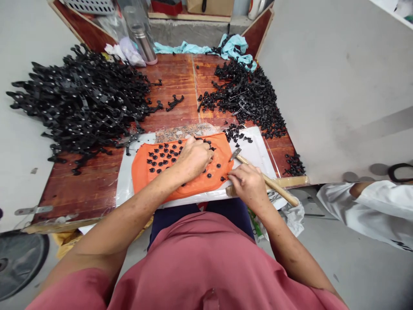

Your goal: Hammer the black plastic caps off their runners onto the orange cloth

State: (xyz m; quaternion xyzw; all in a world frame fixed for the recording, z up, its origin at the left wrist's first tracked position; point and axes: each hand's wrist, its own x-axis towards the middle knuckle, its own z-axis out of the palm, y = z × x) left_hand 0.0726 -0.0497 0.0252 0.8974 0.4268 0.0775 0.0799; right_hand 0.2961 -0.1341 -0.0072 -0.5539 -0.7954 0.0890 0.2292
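Observation:
An orange cloth [142, 176] lies over a white board [124, 185] in front of me, with several small black knob-like pieces [160, 147] set on it in loose rows. My left hand [197, 156] is over the cloth's middle, fingers curled down among the pieces; what they grip is hidden. At the cloth's right edge, my right hand [249, 184] has its thumb and forefinger pinched together near a black piece [223, 178]. Whatever is between those fingertips is too small to name. A hammer [277, 187] with a wooden handle lies beneath and beside the right hand, its head toward the cloth.
A tall heap of black plastic parts [87, 99] covers the table's left side. Small black pieces [254, 99] are piled at the right. Behind stand a metal flask [144, 45] and a blue cloth [234, 45]. Another person's white sleeve [383, 198] shows at far right.

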